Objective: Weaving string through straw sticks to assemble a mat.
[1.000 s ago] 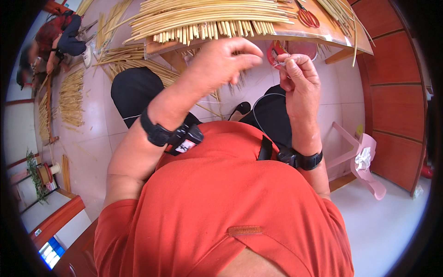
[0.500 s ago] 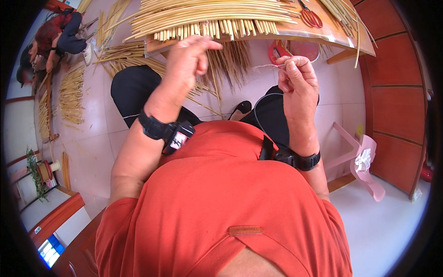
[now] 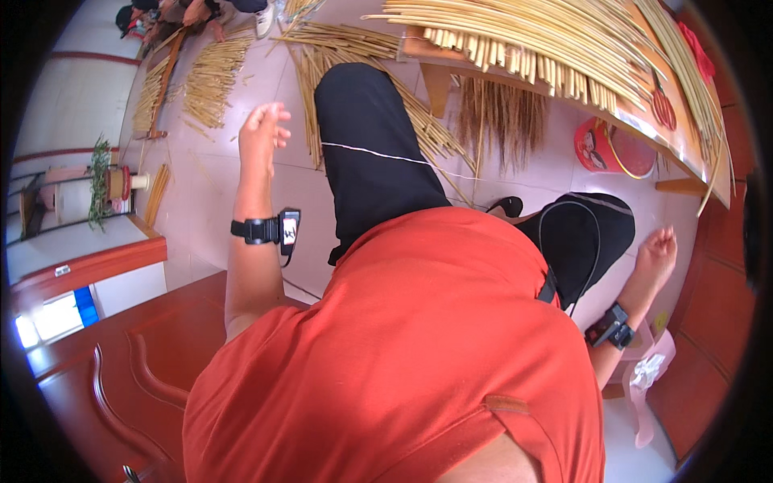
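My left hand (image 3: 261, 138) is raised out at the left, beside my dark trouser leg, its fingers apart and loosely bent, holding nothing. My right hand (image 3: 656, 258) is low at the right, beyond my other knee, with fingertips drawn together; whatever they may pinch is too small to make out. A thin white string (image 3: 374, 153) stretches across my left leg toward the middle. Above my knees, a dense layer of pale straw-coloured sticks (image 3: 523, 40) lies on the wooden table, with red-handled scissors (image 3: 664, 109) beside it and brown bristly stems (image 3: 499, 121) hanging beneath.
A red bucket (image 3: 594, 146) stands under the table. Loose sticks (image 3: 211, 79) lie on the tiled floor. Another person (image 3: 193, 14) is at the upper left, near a wooden bar. A pink plastic stool (image 3: 648, 386) is at the lower right, a dark wooden chair (image 3: 145, 378) lower left.
The view has swung, shifting the table rightward and up. My hands have moved far apart, left hand outward to the left, right hand down and outward, away from where it was pinching thread.
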{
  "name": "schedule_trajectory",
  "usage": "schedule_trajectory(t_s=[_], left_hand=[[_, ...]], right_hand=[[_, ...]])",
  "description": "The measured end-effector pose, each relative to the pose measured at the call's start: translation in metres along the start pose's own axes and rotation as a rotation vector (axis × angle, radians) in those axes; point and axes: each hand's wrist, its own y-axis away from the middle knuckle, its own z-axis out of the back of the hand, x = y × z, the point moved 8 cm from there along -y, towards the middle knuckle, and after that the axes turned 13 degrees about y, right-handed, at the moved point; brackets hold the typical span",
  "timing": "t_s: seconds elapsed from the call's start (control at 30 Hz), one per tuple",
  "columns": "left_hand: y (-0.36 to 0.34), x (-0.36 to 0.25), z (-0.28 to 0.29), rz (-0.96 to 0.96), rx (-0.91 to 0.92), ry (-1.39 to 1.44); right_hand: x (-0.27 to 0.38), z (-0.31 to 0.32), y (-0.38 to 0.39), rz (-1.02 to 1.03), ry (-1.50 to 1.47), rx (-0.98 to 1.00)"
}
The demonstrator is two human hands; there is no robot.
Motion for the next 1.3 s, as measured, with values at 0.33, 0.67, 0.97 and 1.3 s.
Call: schedule_trajectory(t_s=[0.33, 0.67, 0.97, 1.3], left_hand=[[0.030, 0.075, 0.014, 0.188, 0.035, -0.030], [0.021, 0.079, -0.048, 0.148, 0.197, 0.176], [0.035, 0.000, -0.072, 0.281, 0.483, 0.004], [0.084, -0.055, -0.157, 0.422, 0.892, 0.215]], right_hand=[[0.053, 0.071, 0.022, 0.388, 0.640, -0.474], [0.058, -0.029, 0.042, 0.427, 0.902, -0.212], [-0.065, -0.304, 0.160, 0.136, 0.917, 0.933], [-0.174, -0.400, 0.284, -0.218, 0.682, 1.601]])
